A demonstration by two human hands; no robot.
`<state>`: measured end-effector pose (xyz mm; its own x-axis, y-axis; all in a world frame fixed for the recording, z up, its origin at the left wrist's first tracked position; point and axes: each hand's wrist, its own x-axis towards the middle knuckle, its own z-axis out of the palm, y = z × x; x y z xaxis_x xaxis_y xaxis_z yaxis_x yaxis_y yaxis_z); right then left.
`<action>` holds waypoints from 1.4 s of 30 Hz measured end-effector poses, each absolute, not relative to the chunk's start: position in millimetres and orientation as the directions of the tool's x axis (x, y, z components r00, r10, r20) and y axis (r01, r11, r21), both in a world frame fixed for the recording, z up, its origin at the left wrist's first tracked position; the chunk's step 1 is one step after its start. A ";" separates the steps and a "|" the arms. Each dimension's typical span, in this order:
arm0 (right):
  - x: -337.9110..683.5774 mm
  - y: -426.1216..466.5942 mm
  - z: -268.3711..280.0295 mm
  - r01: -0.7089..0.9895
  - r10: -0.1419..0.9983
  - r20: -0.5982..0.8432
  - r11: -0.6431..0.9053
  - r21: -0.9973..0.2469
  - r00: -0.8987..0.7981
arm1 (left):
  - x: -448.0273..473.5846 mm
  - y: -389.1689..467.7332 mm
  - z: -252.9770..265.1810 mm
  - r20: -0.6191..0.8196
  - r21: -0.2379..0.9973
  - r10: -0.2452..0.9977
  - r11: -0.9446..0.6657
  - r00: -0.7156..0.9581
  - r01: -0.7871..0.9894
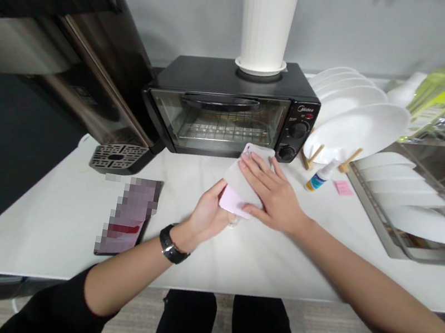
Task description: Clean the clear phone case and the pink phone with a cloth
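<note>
Left hand [208, 215] grips one pink phone-like slab [232, 201] by its edge, presumably steadying it above the counter [303, 269], while the right hand [276, 197] lies flat, fingers extended, pressing one pale sheet [238, 178] (cloth or paper, can't tell) against it. Farther out, right side: one spray bottle [320, 177], one pink note [344, 188]; left side: one flat device [130, 218].

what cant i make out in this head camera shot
All in the head view:
Pink phone-like slab: most of its upper face, covered by the white sheet and right hand.
Left hand: most fingers, hidden beneath the slab.
White flowerpot: whatever is above its rim, cut off by the top edge.
Spray bottle: label wording, blurred and too small.
</note>
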<state>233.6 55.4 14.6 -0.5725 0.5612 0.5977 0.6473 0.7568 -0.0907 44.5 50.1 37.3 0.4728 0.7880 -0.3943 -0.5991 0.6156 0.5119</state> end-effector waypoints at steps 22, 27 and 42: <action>246.4 62.0 19.8 0.635 0.555 0.573 0.769 -0.075 -0.603 | 42.9 51.6 34.3 -0.411 0.538 0.764 0.644 0.498 -0.544; 243.8 59.9 20.4 0.603 0.556 0.546 0.790 -0.112 -0.627 | 45.7 50.6 32.3 -0.426 0.535 0.753 0.657 0.502 -0.531; 238.2 55.2 22.0 0.489 0.448 0.540 0.869 -0.076 -0.712 | 44.1 51.5 33.0 -0.421 0.505 0.792 0.609 0.442 -0.612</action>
<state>238.2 55.2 22.0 -0.7123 0.4482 0.5401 0.4891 0.8689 -0.0761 44.1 51.5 33.0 0.4419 0.7923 -0.4208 -0.6115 0.6092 0.5049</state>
